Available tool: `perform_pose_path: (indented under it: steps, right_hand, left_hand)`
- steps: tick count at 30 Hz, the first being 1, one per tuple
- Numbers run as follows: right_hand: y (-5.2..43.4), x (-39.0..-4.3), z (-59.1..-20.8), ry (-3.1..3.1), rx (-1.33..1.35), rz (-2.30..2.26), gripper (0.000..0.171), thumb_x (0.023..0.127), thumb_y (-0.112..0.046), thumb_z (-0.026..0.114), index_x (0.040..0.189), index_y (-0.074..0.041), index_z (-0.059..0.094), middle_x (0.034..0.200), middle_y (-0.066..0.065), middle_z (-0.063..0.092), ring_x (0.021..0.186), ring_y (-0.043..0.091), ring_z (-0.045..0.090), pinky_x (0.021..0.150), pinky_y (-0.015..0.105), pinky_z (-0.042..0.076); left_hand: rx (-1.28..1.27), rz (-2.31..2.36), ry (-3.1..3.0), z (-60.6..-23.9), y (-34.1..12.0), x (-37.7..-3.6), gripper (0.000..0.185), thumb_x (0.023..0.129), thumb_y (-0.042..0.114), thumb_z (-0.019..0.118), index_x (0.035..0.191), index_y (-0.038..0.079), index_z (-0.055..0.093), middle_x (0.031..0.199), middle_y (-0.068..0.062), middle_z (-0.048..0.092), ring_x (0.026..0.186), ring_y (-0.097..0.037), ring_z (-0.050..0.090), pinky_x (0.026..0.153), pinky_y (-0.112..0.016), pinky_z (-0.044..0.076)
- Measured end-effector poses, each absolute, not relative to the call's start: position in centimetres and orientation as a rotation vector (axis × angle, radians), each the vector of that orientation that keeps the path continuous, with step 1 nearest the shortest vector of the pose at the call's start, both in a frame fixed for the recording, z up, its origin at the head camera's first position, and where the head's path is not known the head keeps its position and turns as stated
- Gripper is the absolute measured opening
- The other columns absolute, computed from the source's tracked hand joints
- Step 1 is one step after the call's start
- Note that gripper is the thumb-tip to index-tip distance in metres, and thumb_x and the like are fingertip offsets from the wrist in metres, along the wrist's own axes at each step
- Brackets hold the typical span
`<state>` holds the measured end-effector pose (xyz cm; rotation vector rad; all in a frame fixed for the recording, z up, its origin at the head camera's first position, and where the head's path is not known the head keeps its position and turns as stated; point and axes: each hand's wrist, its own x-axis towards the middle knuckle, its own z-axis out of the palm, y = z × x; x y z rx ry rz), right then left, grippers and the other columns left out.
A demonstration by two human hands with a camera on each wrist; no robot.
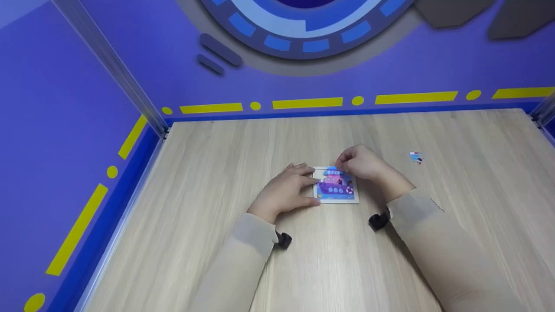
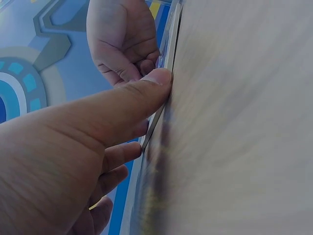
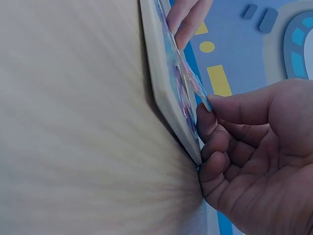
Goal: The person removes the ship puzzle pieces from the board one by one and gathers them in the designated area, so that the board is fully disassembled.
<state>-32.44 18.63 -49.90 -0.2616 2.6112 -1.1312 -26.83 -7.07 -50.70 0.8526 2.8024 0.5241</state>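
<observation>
**Puzzle piece half-seated, right hand pinching it at the board's far edge**

Right hand (image 1: 362,162) pinches a puzzle piece (image 3: 197,87) between thumb and forefinger, narrow grip, other fingers curled under. The piece is tilted: its inner end is down on the puzzle board (image 1: 337,186), the pinched end is lifted off the surface. The right wrist view shows that gap plainly.

Left hand (image 1: 288,188) is flat and relaxed on the table (image 1: 217,164), fingers straight. Thumb tip presses the board's near-left edge, fingertips (image 1: 303,168) touch the far-left corner. It holds nothing; it only braces.

The board lies on the table between the two hands, boat picture up. A loose piece (image 1: 416,157) sits well off to the right of the pinch, out past the right wrist.

Risks as I judge them:
- Piece goes down skewed. The pinch is at one end only, so pressing there could rock it against the cut-out edge rather than drop it in.
- Board slides or lifts. The left thumb pushes sideways on a thin edge; if it rides up, the board tips, as the left wrist view hints.
- Pinched fingertips may get trapped under the piece and pop it out on release.
- Can't tell whether the orientation matches the cut-out; the hand hides it.
</observation>
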Motion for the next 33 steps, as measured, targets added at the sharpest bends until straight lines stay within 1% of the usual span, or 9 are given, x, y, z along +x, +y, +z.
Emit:
perform_pose_path:
  steps: [5,14,18,25,29,33]
  right_hand:
    - [18.61,-32.54,-49.95,2.605,-0.254,-1.142,0.017,0.097,-0.011,0.063,0.098,-0.007,0.079,0.093,0.008,0.071,0.084,0.021,0.059,0.072,0.029,0.049]
    - [18.8,-32.43,-50.2,2.639,-0.344,-1.126,0.015,0.096,-0.009,0.064,0.094,-0.006,0.078,0.09,0.006,0.071,0.083,0.019,0.057,0.07,0.028,0.046]
    - [18.82,-32.4,-50.13,2.635,-0.362,-1.116,0.015,0.097,-0.008,0.063,0.096,-0.006,0.077,0.089,0.006,0.071,0.083,0.019,0.057,0.071,0.029,0.046]
    - [18.92,-32.43,-50.07,2.615,-0.314,-1.138,0.017,0.099,-0.009,0.06,0.099,-0.005,0.076,0.093,0.008,0.069,0.086,0.022,0.057,0.074,0.03,0.046]
    - [19.04,-32.47,-50.14,2.598,-0.286,-1.168,0.017,0.1,-0.012,0.061,0.101,-0.006,0.076,0.093,0.008,0.068,0.087,0.023,0.057,0.074,0.031,0.047]
    - [19.3,-32.56,-50.11,2.569,-0.257,-1.203,0.017,0.101,-0.015,0.061,0.104,-0.007,0.076,0.097,0.009,0.068,0.091,0.024,0.057,0.079,0.033,0.047]
  left_hand:
    - [0.856,0.509,2.81,-50.71,-7.01,-26.85,0.063,0.09,0.056,0.076,0.143,0.025,0.065,0.161,0.003,0.049,0.159,-0.019,0.031,0.136,-0.039,0.014]
    - [0.877,0.482,2.836,-50.71,-6.83,-26.87,0.062,0.089,0.056,0.076,0.141,0.022,0.067,0.157,0.002,0.053,0.155,-0.019,0.039,0.136,-0.037,0.014]
    - [0.866,0.492,2.837,-50.61,-6.87,-26.83,0.062,0.089,0.056,0.076,0.141,0.023,0.067,0.157,0.002,0.052,0.155,-0.019,0.039,0.137,-0.036,0.013]
    - [0.866,0.5,2.84,-50.61,-6.87,-26.84,0.062,0.089,0.056,0.076,0.141,0.023,0.066,0.157,0.002,0.053,0.154,-0.02,0.04,0.136,-0.037,0.015]
    - [0.865,0.498,2.841,-50.65,-6.87,-26.81,0.062,0.089,0.056,0.077,0.141,0.024,0.066,0.156,0.003,0.053,0.153,-0.019,0.04,0.136,-0.037,0.014]
    - [0.86,0.507,2.836,-50.71,-6.9,-26.79,0.062,0.089,0.056,0.077,0.141,0.023,0.067,0.156,0.003,0.053,0.153,-0.019,0.04,0.136,-0.037,0.014]
